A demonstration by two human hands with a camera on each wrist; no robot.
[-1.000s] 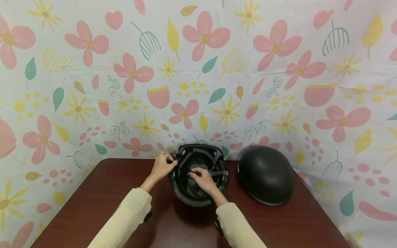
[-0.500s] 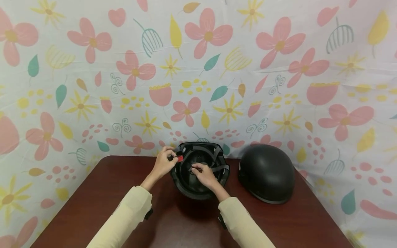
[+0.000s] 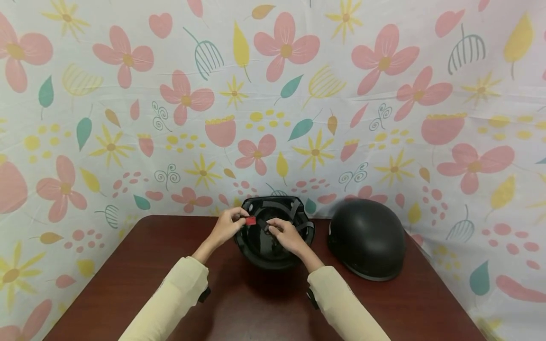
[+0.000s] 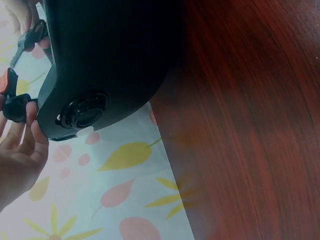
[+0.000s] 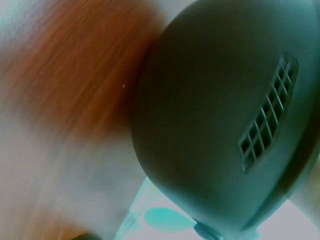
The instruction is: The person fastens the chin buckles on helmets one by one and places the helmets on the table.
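A black helmet (image 3: 273, 262) lies upside down on the table, its padded inside and grey straps (image 3: 304, 226) facing up. At its left rim, my left hand (image 3: 225, 228) pinches a black chin-strap buckle with a red tab (image 3: 250, 220). Over the helmet's opening, my right hand (image 3: 288, 237) pinches the strap's other black buckle end (image 4: 35, 32). A small gap separates the two buckle parts in the left wrist view, where a round black dial (image 4: 85, 111) shows on the shell. The right wrist view holds the shell with its vent grille (image 5: 270, 112); the right hand is hidden there.
A second black helmet (image 3: 367, 239) stands dome up to the right, close to the first. The dark red wooden table (image 3: 162, 265) ends at a floral cloth (image 3: 273, 118) hanging behind it.
The red buckle tab has come into view at my left fingers. My right hand has shifted slightly up and right with its buckle end, and the helmet has tilted a little away from me.
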